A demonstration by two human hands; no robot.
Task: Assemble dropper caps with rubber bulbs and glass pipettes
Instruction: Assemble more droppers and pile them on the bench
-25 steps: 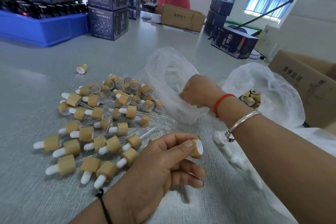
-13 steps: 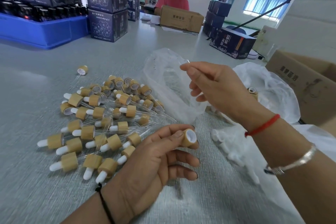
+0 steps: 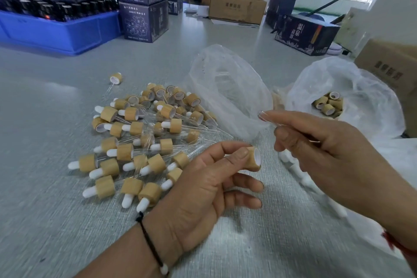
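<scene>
The left hand (image 3: pixel 203 189) is raised over the grey table (image 3: pixel 45 221), back toward the camera, wrist low in the picture. Its thumb and forefinger pinch a wooden cap (image 3: pixel 253 158) by the sides, with the white-lined opening turned to the right; the other three fingers are loosely curled below and hold nothing. The right hand (image 3: pixel 327 153) enters from the right, fingers pointing left. Its forefinger and thumb pinch a glass pipette (image 3: pixel 265 117), of which only the short clear end shows past the fingertip; the remainder is blurred or hidden. The pipette end lies above and just to the right of the cap, apart from it. To the left of both hands lies a pile of finished droppers (image 3: pixel 140 142), close to the left hand's knuckles. A single dropper (image 3: pixel 115 78) lies apart, beyond the pile. A clear bag (image 3: pixel 225 88) stands behind the hands, just beyond the pipette end. A second bag (image 3: pixel 365 88) at the right holds loose caps (image 3: pixel 328 104). White bulbs (image 3: pixel 300 171) lie on plastic beneath the right hand. Bare tabletop extends to the left and below the left wrist. A blue bin (image 3: pixel 56 34) and dark boxes (image 3: pixel 142 20) stand at the far left, well apart.
</scene>
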